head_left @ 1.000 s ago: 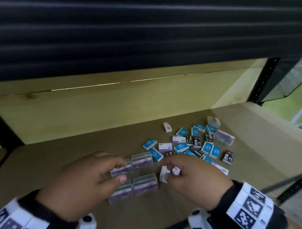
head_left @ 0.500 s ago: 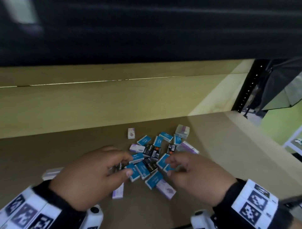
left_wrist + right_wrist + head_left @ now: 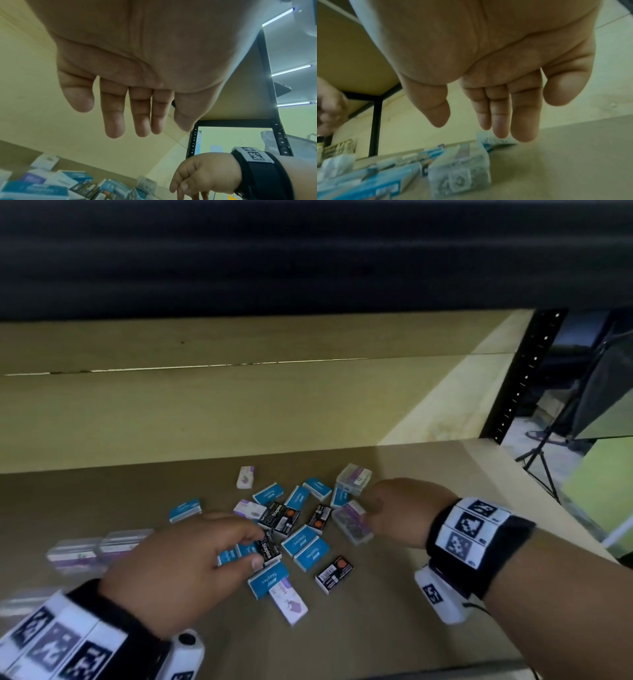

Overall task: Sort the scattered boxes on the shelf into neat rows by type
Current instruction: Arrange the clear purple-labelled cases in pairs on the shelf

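Observation:
A loose pile of small boxes lies mid-shelf: blue staples boxes (image 3: 310, 546), black staples boxes (image 3: 334, 573), white-and-purple boxes (image 3: 289, 604) and clear plastic boxes (image 3: 352, 523). My left hand (image 3: 257, 547) hovers over the pile's near left side. Its thumb and forefinger are close to a black box (image 3: 270, 551), and the left wrist view shows the fingers (image 3: 114, 119) relaxed and holding nothing. My right hand (image 3: 368, 513) reaches to the clear box at the pile's right edge. Its fingers (image 3: 500, 121) are straight above that box (image 3: 458, 174), gripping nothing.
Several clear boxes (image 3: 85, 549) stand grouped at the left, blurred. Another clear box (image 3: 354, 479) lies at the pile's far right. The wooden back wall (image 3: 239, 412) is close behind. A black upright (image 3: 524, 378) marks the shelf's right end, with a tripod (image 3: 537, 453) beyond it.
Both hands have left the grouped clear boxes on the left and moved right to the scattered pile. The right hand has reached further right, to a clear box.

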